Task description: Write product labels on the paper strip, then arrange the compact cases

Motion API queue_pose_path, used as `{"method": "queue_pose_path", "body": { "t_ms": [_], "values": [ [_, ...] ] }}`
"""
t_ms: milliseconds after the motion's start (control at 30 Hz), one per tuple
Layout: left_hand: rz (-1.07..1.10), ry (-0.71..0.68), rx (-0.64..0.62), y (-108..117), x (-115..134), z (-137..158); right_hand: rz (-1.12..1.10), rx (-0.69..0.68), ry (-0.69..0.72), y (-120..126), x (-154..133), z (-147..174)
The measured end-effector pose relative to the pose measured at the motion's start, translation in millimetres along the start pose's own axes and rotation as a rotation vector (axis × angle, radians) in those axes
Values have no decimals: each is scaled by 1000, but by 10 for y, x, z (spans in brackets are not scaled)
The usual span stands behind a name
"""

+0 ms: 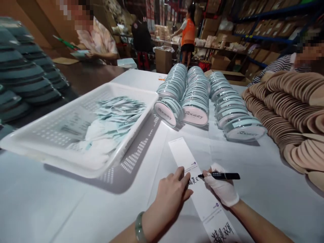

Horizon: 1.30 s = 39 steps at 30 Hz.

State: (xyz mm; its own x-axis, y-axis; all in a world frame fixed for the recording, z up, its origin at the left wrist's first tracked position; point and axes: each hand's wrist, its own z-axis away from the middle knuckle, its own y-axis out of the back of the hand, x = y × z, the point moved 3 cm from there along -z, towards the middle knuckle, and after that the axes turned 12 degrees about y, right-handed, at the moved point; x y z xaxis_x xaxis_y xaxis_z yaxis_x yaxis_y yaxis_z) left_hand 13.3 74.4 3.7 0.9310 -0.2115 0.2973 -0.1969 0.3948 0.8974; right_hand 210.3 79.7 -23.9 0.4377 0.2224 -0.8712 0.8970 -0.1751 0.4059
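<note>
A long white label strip (184, 152) lies on the white table, with small purple marks and black handwritten characters on it. My bare left hand (172, 190), a green bangle at its wrist, rests its fingers on the strip's left edge and presses it down; the fingers are slightly bent and apart. In a white glove, my right hand (220, 185) grips a black marker pen (224, 176). The pen's tip touches the strip just right of a partly written line. Another handwritten line shows lower on the strip, near the bottom of the view.
Left stands a white plastic basket (83, 170) of pale green packets (121, 108). Beyond the strip are rows of clear-lidded oval cases (194, 114) marked "beauty". Stacked beige oval pads (286, 125) fill the right side. People sit at both far sides; one in an orange vest (188, 32) stands behind.
</note>
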Motion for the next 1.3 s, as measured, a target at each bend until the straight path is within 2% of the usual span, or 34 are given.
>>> {"method": "queue_pose_path", "body": {
  "t_ms": [133,267,367,467,767,1000,1167,1300],
  "values": [
    [4,10,-8,0,1,-3,53,-3,29,14,7,12],
    [-2,-3,6,-7,-10,2,42,-17,-21,6,11,16],
    [4,-8,22,-12,-18,4,89,75,14,26,-16,0],
    [7,-2,18,-7,-14,9,20,147,-7,31,-24,-20],
    [-4,-15,43,-23,-25,13,59,91,-7,52,-68,-81],
    [-11,-25,73,-44,-39,10,111,106,62,66,-75,-99],
    [-25,-30,86,-38,-41,14,186,68,101,76,-68,-110],
    [-40,-37,101,-56,-48,14,148,46,112,74,-59,-110]
  ]
}}
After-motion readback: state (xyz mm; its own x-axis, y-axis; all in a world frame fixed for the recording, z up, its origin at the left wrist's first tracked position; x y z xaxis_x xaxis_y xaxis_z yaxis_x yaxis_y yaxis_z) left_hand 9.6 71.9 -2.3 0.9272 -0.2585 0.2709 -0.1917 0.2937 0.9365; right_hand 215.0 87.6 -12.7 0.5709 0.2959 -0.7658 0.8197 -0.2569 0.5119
